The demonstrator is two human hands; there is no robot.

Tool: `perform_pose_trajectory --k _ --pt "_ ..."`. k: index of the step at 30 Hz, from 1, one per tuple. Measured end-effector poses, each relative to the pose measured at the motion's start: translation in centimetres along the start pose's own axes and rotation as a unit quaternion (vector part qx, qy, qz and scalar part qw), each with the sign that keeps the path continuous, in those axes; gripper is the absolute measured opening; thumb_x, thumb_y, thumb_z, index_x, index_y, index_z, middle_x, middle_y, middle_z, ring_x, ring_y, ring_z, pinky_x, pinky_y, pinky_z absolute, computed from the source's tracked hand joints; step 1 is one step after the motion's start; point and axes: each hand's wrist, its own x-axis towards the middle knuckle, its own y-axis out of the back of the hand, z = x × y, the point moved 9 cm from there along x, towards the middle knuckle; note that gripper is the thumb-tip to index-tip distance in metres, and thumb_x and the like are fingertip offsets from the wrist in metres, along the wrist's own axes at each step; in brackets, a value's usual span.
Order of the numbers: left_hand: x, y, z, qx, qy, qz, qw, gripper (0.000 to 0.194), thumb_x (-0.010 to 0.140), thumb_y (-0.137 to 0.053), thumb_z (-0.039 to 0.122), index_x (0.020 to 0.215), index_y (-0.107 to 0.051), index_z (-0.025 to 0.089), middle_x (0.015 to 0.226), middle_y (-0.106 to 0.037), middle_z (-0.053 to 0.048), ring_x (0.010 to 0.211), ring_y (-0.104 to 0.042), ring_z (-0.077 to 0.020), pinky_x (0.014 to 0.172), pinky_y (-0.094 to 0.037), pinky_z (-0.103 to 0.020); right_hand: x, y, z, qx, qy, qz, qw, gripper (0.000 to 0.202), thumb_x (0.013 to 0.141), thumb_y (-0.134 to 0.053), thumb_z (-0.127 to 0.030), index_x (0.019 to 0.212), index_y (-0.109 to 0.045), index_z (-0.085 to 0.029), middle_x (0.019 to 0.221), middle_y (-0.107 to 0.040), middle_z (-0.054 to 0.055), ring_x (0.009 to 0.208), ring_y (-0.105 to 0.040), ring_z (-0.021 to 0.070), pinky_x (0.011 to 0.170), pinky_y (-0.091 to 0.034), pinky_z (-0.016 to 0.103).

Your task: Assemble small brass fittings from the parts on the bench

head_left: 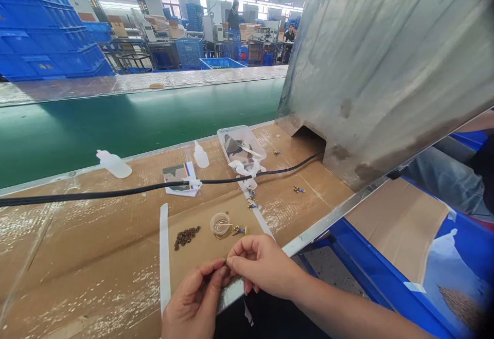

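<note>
My left hand and my right hand meet at the table's near edge, fingertips pinched together. A tiny dark piece shows between them, too small to name. Just beyond, a small round clear cup with a thin stick across it stands on brown paper. Right of the cup lies a small blue and yellow figure, close to my right hand. Left of the cup is a pile of small brown round pieces. More small figures lie farther right.
A black cable crosses the cardboard-covered table. Behind it are white squeeze bottles, camouflage cloth and a clear plastic box. A large metal panel rises at right. Blue bins and people are farther off.
</note>
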Motion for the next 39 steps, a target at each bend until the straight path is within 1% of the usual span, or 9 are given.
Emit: perform_pose_trajectory --k 7,17,29,33,35,36,37,38,39 --pt "-0.1 -0.1 0.6 -0.001 -0.005 0.003 1.0 0.025 0.076 -0.071 0.041 0.089 -0.074 0.02 0.087 -0.076 -0.006 0.08 -0.07 -0.0202 0.078 -0.056 -0.027 -0.1 0.1 0.2 0.007 0.0 0.001 1.0 0.009 0.076 -0.059 -0.022 0.076 -0.061 -0.013 0.062 -0.063 -0.001 0.038 -0.051 0.0047 0.031 -0.036 0.01" --pt "-0.2 -0.4 1.3 -0.036 -0.009 0.015 0.999 0.024 0.072 -0.075 0.041 0.086 -0.076 0.02 0.081 -0.076 -0.006 0.074 -0.07 -0.0196 0.074 -0.057 -0.026 0.0 0.1 0.3 0.012 0.0 0.004 1.0 0.014 0.076 -0.061 -0.026 0.078 -0.06 -0.013 0.057 -0.06 -0.002 0.037 -0.05 0.0049 0.031 -0.037 0.011" --pt "-0.4 -0.3 0.5 -0.049 0.014 0.016 0.999 0.025 0.071 -0.076 0.04 0.087 -0.076 0.02 0.088 -0.076 -0.007 0.077 -0.071 -0.021 0.076 -0.057 -0.028 0.2 0.0 0.5 0.004 0.009 -0.009 1.0 0.014 0.078 -0.062 -0.026 0.08 -0.061 -0.012 0.061 -0.062 -0.001 0.039 -0.051 0.0052 0.033 -0.037 0.011" --pt "-0.4 -0.3 0.5 -0.055 0.014 0.015 0.998 0.026 0.07 -0.077 0.041 0.086 -0.076 0.02 0.084 -0.076 -0.007 0.075 -0.071 -0.0198 0.075 -0.057 -0.026 -0.1 0.0 0.5 -0.001 0.015 -0.008 1.0 0.016 0.079 -0.062 -0.029 0.081 -0.06 -0.013 0.06 -0.06 -0.002 0.039 -0.051 0.0062 0.033 -0.036 0.013" --pt "-0.3 -0.3 0.5 -0.062 0.021 0.015 0.998 0.028 0.069 -0.078 0.042 0.084 -0.076 0.019 0.08 -0.076 -0.006 0.074 -0.071 -0.02 0.074 -0.057 -0.026 -0.7 0.3 -0.3 -0.021 0.041 -0.008 0.999 0.018 0.082 -0.06 -0.032 0.082 -0.06 -0.014 0.059 -0.058 -0.003 0.038 -0.05 0.0074 0.033 -0.035 0.015" --pt "-0.1 -0.2 0.5 -0.064 0.028 0.016 0.997 0.03 0.068 -0.078 0.043 0.084 -0.076 0.019 0.079 -0.076 -0.006 0.073 -0.071 -0.0203 0.073 -0.058 -0.026 -1.0 0.8 -1.2 -0.05 0.072 0.007 0.996 0.017 0.083 -0.059 -0.032 0.082 -0.06 -0.015 0.059 -0.057 -0.003 0.04 -0.051 0.0081 0.034 -0.035 0.016" --pt "0.0 -0.1 0.6 -0.064 0.035 0.017 0.997 0.031 0.067 -0.078 0.045 0.084 -0.076 0.019 0.078 -0.076 -0.006 0.072 -0.071 -0.0205 0.073 -0.058 -0.027 -1.4 1.5 -2.3 -0.096 0.118 0.038 0.988 0.015 0.084 -0.059 -0.031 0.082 -0.061 -0.016 0.06 -0.056 -0.003 0.043 -0.052 0.009 0.038 -0.037 0.018" --pt "0.2 0.0 0.6 -0.062 0.041 0.02 0.997 0.033 0.065 -0.079 0.046 0.084 -0.075 0.019 0.076 -0.076 -0.006 0.071 -0.071 -0.0205 0.072 -0.058 -0.027 -2.0 2.3 -3.7 -0.152 0.173 0.08 0.97 0.012 0.084 -0.059 -0.028 0.082 -0.063 -0.017 0.062 -0.057 -0.002 0.047 -0.053 0.01 0.043 -0.04 0.02" --pt "0.5 0.2 0.8 -0.058 0.044 0.026 0.997 0.035 0.064 -0.079 0.047 0.084 -0.075 0.019 0.076 -0.076 -0.006 0.07 -0.071 -0.0206 0.072 -0.059 -0.027 -2.6 3.1 -5.2 -0.212 0.227 0.128 0.942 0.01 0.085 -0.059 -0.026 0.082 -0.064 -0.018 0.066 -0.059 -0.001 0.052 -0.054 0.011 0.049 -0.041 0.022"
